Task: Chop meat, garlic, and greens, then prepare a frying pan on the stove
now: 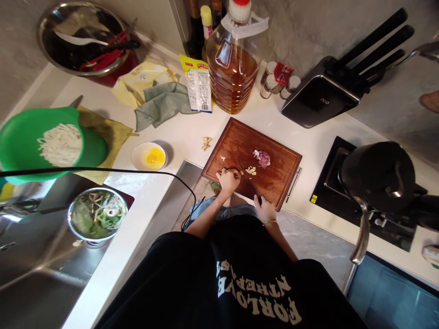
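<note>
Far left, a green basket [93, 147] holds white noodles [63, 145]; next comes the bowl [138, 157] of egg, then ginger [206, 143] on the counter. Now the wooden board [236, 137] — the left hand [229, 180] is curled in, fingers bunched on a small yellowish piece [242, 173] at its near side. Just beside it slants the knife [249, 181], pale slices [251, 170] and a chopped purplish heap [264, 158] beyond — and the right hand [265, 208] wraps firmly round the handle.
</note>
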Action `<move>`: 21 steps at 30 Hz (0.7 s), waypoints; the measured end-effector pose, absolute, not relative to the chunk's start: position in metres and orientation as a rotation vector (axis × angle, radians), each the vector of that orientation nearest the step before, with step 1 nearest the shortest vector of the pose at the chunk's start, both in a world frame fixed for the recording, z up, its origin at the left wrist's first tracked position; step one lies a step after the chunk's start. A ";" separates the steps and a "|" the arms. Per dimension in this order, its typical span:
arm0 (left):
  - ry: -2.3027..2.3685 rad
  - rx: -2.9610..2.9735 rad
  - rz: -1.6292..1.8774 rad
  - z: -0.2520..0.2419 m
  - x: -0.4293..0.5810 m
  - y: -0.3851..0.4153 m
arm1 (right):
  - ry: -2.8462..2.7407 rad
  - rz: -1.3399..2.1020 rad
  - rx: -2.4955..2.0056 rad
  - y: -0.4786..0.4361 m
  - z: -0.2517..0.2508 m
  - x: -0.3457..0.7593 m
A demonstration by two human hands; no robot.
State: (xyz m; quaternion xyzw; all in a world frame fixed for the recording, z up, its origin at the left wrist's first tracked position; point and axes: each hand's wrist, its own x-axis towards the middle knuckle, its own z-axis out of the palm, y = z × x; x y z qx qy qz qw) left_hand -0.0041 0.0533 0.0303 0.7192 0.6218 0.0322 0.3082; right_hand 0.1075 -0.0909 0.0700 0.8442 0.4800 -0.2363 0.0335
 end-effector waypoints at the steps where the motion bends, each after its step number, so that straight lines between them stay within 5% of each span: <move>1: 1.655 1.894 0.078 0.030 -0.003 0.054 | 1.466 -0.730 2.585 -0.090 0.072 0.107; 21: 1.692 1.873 0.024 0.036 0.000 0.055 | 1.352 -0.688 2.401 -0.080 0.070 0.097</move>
